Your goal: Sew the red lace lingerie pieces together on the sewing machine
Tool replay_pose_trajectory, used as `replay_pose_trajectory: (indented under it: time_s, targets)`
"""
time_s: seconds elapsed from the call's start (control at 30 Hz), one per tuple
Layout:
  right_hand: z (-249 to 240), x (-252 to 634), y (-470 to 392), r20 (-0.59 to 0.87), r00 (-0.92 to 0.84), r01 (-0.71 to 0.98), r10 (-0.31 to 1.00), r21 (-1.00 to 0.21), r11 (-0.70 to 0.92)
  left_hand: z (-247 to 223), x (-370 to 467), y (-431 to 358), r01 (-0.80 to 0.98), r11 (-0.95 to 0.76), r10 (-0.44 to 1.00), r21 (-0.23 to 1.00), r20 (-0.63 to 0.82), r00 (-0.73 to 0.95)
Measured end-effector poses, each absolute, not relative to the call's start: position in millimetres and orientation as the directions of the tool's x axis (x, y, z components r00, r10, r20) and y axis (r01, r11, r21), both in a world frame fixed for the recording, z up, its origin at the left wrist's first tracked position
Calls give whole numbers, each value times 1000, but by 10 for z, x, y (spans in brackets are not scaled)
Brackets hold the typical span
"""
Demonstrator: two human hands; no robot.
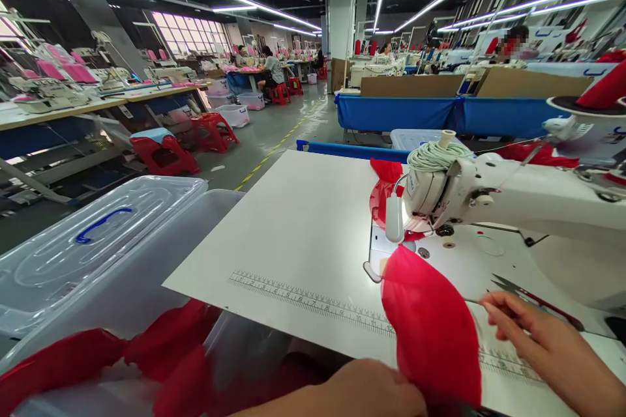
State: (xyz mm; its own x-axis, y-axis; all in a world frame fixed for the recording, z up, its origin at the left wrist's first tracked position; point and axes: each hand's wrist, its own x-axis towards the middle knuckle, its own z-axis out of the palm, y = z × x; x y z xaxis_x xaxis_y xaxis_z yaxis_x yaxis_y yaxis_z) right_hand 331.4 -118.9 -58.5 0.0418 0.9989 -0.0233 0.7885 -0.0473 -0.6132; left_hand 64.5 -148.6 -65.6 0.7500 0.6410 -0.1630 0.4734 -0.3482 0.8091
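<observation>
Several red fabric pieces (pixel 183 352) lie at a translucent plastic bin (pixel 147 277) well left of the white sewing machine (pixel 538 195), whether finished or waiting I cannot tell, while nearer the machine the left hand (pixel 376 391) meets the lower edge of a curved red panel (pixel 430 319), its fingers hidden and its grip unclear. More red cloth (pixel 381 192) lies beyond the machine's head, so sewing looks partway along, though no seam shows. Before the machine's arm, the right hand (pixel 542 335) has bent fingers, any pinch uncertain, beside scissors (pixel 562 316).
</observation>
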Motion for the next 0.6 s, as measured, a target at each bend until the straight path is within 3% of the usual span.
replay_pose_trajectory:
  time_s: [0.07, 0.17, 0.3, 0.5, 0.6]
  targets:
    - [-549, 3282, -976, 33, 78, 810, 996, -584, -44, -450, 765, -1295, 552, -601, 673, 578, -6, 739]
    - [-585, 3093, -847, 84, 111, 835, 990, -548, -47, -278, 932, -1017, 624, -683, 715, 380, 174, 677]
    - [-661, 2881, -851, 122, 116, 820, 986, -572, -26, -436, 990, -807, 652, -706, 706, 275, 218, 673]
    - [-568, 2874, -816, 114, 186, 682, 976, -730, -44, -724, 821, -916, 775, -624, 773, 101, 228, 592]
    - [-529, 2861, -796, 80, 161, 595, 984, -803, -32, -668, 798, -969, 771, -610, 783, 184, 286, 552]
